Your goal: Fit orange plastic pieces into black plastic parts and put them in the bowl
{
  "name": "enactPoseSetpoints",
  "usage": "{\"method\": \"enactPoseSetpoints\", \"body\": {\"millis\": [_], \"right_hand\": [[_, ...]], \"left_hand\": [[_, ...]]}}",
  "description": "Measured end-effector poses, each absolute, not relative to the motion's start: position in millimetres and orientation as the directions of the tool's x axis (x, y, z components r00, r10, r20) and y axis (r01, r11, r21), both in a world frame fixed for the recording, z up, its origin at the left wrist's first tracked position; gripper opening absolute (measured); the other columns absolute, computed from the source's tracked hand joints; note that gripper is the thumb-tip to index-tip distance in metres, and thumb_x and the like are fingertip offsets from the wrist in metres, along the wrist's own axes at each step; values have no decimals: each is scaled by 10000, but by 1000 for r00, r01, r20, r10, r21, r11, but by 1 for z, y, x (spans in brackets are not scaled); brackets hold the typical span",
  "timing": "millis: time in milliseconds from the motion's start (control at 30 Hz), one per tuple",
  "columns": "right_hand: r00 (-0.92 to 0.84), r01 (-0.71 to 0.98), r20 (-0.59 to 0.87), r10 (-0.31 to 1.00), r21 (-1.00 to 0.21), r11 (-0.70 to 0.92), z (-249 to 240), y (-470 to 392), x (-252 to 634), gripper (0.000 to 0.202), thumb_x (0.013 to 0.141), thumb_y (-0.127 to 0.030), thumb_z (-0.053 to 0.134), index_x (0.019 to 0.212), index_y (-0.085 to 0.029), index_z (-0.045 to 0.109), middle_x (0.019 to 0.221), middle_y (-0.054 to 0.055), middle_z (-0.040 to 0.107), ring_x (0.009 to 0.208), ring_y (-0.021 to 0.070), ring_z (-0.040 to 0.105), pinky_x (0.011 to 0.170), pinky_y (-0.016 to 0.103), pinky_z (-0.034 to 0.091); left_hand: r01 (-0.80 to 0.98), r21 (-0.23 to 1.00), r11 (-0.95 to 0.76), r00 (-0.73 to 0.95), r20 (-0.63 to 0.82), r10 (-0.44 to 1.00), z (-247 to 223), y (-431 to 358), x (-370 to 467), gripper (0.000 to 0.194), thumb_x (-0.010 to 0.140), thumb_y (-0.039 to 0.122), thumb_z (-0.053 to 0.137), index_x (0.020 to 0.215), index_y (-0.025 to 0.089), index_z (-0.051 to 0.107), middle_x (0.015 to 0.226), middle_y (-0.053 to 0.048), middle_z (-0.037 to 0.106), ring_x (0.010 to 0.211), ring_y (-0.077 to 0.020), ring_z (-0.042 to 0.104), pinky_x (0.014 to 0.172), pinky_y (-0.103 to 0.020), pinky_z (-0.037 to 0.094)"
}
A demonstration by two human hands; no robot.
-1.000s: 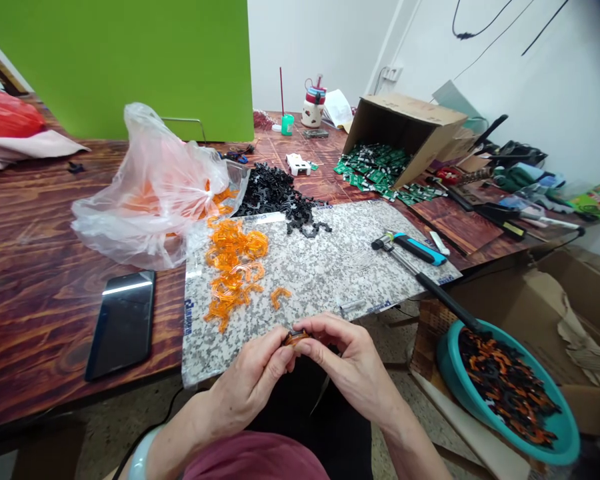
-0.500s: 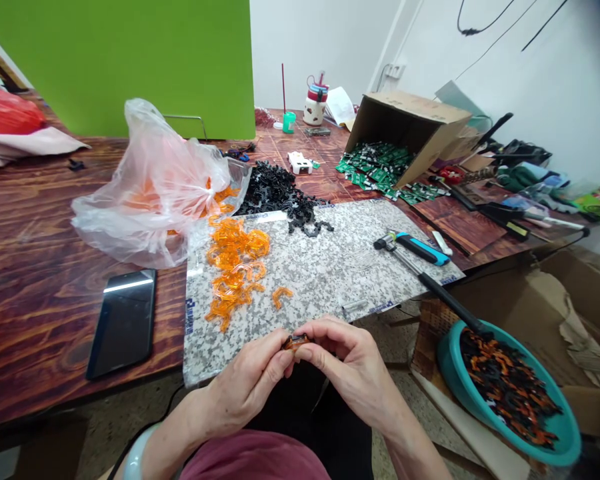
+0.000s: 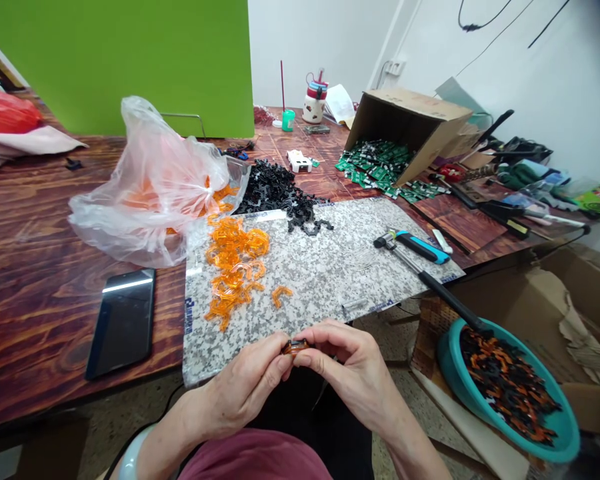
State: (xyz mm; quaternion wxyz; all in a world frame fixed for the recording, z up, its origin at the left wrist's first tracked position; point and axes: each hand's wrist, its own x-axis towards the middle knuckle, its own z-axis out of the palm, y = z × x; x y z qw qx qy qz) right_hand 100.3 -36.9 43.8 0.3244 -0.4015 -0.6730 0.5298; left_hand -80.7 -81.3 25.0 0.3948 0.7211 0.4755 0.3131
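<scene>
Between my two hands, just off the front edge of the speckled board [image 3: 325,267], is a small orange and black piece [image 3: 295,347]. My left hand [image 3: 247,380] pinches its left end with thumb and fingers. The right end is gripped by the thumb and index finger of my right hand [image 3: 347,363]. Loose orange curved parts [image 3: 235,267] lie heaped on the board's left side, with a single orange part [image 3: 281,295] apart from them. Black parts [image 3: 275,190] are piled at the board's back edge.
A phone [image 3: 121,323] and a plastic bag [image 3: 150,193] lie left. A hammer [image 3: 430,283] and a blue-handled tool [image 3: 420,247] rest on the right. A teal basin [image 3: 450,380] holds orange and black pieces. Behind stands a carton [image 3: 415,110] with green boards.
My right thumb and fingers have shifted slightly on the piece, and more of its top now shows. Both hands stay in nearly the same place.
</scene>
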Motion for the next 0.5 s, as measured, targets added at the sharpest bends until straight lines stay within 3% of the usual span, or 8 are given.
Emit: {"method": "enactPoseSetpoints", "body": {"millis": [167,500], "right_hand": [[-477,213,-2,879,-971,114,43,-38,102,136,801,-309,695,883,-206,734,807,24,680,714,142,599,645,243,470],[-520,272,58,852,-934,230,48,-41,102,118,873,-263,604,883,-199,703,807,16,686,711,137,609,639,235,460]], "left_hand": [[417,876,-244,319,110,941,24,-84,-80,333,964,395,287,800,226,524,692,-17,558,596,-158,480,605,-255,430],[476,842,-255,353,83,932,21,-83,-81,259,968,301,294,834,217,499,722,-15,580,630,-151,508,623,-258,426]]}}
